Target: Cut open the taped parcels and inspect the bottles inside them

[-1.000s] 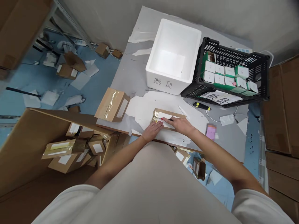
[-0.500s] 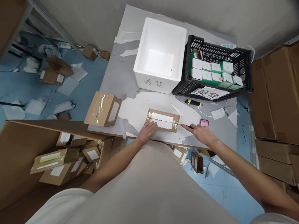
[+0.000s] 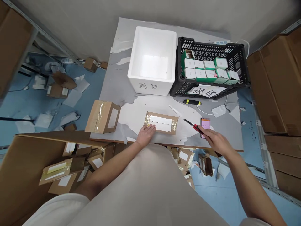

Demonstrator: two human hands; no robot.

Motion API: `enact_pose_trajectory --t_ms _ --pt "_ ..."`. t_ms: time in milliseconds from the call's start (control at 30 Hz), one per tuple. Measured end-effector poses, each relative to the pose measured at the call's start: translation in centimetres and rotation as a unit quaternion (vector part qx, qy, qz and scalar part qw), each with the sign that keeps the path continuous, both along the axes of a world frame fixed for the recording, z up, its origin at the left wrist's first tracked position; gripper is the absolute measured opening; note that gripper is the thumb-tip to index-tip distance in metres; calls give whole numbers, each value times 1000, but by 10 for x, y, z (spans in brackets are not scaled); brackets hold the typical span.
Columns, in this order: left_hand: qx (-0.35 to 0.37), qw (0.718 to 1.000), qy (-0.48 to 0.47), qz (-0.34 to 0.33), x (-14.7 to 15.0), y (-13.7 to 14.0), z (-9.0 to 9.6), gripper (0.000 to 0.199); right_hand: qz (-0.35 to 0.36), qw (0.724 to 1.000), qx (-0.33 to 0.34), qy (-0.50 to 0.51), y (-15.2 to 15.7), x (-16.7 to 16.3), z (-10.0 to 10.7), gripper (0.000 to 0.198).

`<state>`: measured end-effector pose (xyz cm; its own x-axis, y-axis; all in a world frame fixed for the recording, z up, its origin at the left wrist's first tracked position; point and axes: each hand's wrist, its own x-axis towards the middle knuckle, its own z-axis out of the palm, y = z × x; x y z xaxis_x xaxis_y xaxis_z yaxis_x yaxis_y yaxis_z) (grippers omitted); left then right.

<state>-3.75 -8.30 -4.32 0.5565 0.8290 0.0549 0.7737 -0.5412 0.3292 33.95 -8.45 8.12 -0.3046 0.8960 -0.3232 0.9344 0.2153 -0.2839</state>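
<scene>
Black characters 退货 mark the front of an open white foam box (image 3: 150, 86); a white sheet (image 3: 207, 90) reading 换货 is on the front of the black crate (image 3: 179, 89), which holds small green-and-white boxes (image 3: 200, 73) in rows. On the desk (image 3: 133, 110) lies a taped carton (image 3: 161, 123), its label's print unreadable. The left hand (image 3: 145, 135) rests on its near left corner, fingers extended, close together. The right hand's (image 3: 215, 140) fingers pinch a red-and-black knife (image 3: 194, 126), blade apart from the carton, near a phone (image 3: 205, 123) showing small digits.
</scene>
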Motion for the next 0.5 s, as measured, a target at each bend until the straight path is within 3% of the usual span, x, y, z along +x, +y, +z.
enact_pose_trajectory --t_ms 100,233,300,367,500 --pt "-30 999 17 8 6 11 18 41 -160 966 -67 193 -15 -12 -40 52" --pt "-42 998 50 5 12 42 33 92 -317 875 -121 347 -37 -49 -84 65" --pt "-55 996 70 -2 13 58 33 114 -359 837 -129 392 -44 -65 -93 70" --pt "-76 993 89 -6 13 69 29 124 -385 813 -132 416 -49 -75 -94 73" --pt "-100 992 75 8 12 74 21 125 -409 804 -128 412 -50 -87 -89 74"
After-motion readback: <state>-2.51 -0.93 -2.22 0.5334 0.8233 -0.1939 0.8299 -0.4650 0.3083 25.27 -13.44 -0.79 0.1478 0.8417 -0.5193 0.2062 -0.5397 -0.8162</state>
